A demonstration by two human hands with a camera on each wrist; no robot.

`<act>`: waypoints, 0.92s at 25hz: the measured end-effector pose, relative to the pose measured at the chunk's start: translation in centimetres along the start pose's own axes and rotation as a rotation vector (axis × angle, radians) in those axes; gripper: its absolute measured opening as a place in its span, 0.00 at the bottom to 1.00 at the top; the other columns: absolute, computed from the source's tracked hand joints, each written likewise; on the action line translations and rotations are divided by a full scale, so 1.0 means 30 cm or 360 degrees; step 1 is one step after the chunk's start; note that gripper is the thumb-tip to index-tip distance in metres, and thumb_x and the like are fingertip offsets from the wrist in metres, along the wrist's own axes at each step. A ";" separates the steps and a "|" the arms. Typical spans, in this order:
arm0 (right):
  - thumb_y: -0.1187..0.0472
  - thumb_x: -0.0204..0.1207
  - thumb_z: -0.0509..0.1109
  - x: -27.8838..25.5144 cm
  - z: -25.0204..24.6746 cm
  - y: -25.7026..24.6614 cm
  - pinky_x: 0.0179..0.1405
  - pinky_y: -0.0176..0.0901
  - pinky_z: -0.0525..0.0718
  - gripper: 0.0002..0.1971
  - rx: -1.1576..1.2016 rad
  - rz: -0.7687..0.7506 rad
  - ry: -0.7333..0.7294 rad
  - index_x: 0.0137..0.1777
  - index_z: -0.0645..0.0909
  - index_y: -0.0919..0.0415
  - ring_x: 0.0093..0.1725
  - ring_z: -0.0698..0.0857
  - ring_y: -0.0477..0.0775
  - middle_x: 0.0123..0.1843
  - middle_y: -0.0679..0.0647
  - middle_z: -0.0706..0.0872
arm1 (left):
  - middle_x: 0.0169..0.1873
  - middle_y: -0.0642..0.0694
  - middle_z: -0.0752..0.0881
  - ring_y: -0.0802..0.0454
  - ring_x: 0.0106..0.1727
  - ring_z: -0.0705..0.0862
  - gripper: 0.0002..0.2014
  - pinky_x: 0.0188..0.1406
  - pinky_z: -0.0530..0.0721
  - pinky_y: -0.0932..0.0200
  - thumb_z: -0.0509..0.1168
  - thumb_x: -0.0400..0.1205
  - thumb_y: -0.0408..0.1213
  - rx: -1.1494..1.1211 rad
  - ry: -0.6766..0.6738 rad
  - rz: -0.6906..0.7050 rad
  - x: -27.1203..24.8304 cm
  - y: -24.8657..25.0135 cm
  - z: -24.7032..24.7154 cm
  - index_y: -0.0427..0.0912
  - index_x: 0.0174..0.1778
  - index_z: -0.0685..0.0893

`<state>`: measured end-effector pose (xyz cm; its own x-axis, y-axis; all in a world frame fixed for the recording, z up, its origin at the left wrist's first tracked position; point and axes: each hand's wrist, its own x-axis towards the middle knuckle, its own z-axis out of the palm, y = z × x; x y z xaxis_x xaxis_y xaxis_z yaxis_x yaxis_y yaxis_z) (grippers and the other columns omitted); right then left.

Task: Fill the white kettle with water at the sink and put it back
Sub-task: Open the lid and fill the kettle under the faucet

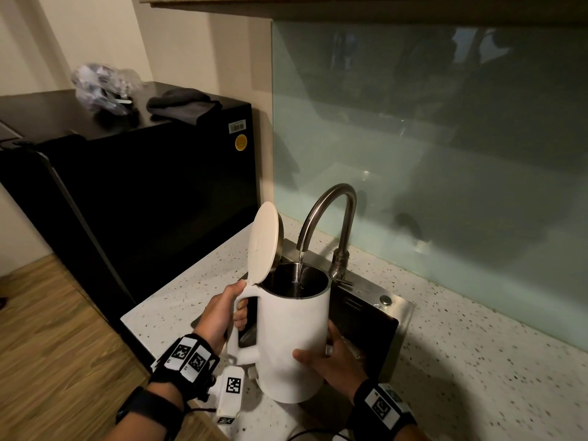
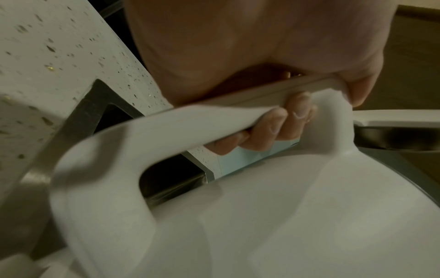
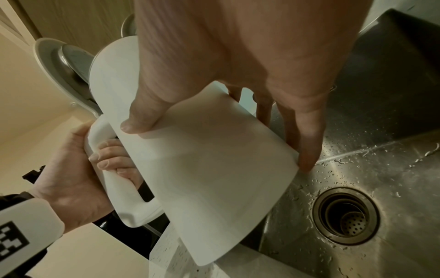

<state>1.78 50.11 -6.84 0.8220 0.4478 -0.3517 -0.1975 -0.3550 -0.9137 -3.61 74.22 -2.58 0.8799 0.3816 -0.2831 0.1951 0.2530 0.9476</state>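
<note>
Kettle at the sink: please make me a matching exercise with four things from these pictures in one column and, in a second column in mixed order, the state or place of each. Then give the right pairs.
Column 1
1. white kettle
2. kettle lid
3. left hand
4. right hand

Column 2
A. wrapped round the handle
B. flipped up and open
C. held under the faucet, water running in
D. thumb and fingers spread on the lower body

Pairs: 1-C, 2-B, 3-A, 4-D
</note>
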 end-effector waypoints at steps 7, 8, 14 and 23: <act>0.25 0.32 0.84 0.004 0.000 0.002 0.67 0.52 0.82 0.61 0.0005 -0.0007 -0.0007 0.71 0.62 0.32 0.66 0.81 0.50 0.66 0.40 0.78 | 0.23 0.46 0.68 0.50 0.24 0.68 0.22 0.34 0.71 0.52 0.65 0.73 0.61 -0.0010 0.0002 -0.0011 0.005 -0.002 -0.004 0.43 0.30 0.74; 0.25 0.33 0.84 0.002 -0.001 0.001 0.66 0.51 0.82 0.62 0.0006 -0.0012 -0.0016 0.71 0.62 0.32 0.66 0.80 0.50 0.66 0.40 0.78 | 0.23 0.46 0.68 0.50 0.24 0.68 0.22 0.34 0.70 0.52 0.65 0.74 0.60 -0.0017 0.0002 -0.0013 0.004 -0.001 -0.003 0.43 0.30 0.74; 0.25 0.33 0.85 -0.001 -0.001 -0.005 0.68 0.53 0.82 0.64 0.0002 -0.0010 -0.0020 0.74 0.62 0.34 0.67 0.80 0.50 0.69 0.42 0.77 | 0.23 0.45 0.68 0.50 0.24 0.68 0.22 0.34 0.71 0.52 0.65 0.74 0.60 -0.0014 0.0002 -0.0012 0.005 -0.005 -0.006 0.43 0.30 0.75; 0.25 0.32 0.85 -0.003 -0.002 -0.008 0.70 0.54 0.81 0.71 -0.0004 0.0019 -0.0034 0.81 0.60 0.40 0.68 0.79 0.51 0.72 0.44 0.76 | 0.24 0.45 0.68 0.50 0.24 0.68 0.22 0.33 0.70 0.52 0.65 0.74 0.60 -0.0019 -0.0006 -0.0009 0.009 -0.006 -0.008 0.42 0.31 0.75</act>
<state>1.77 50.11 -6.58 0.8080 0.4612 -0.3667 -0.2057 -0.3625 -0.9090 -3.51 74.49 -2.86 0.8804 0.3769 -0.2878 0.1947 0.2659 0.9441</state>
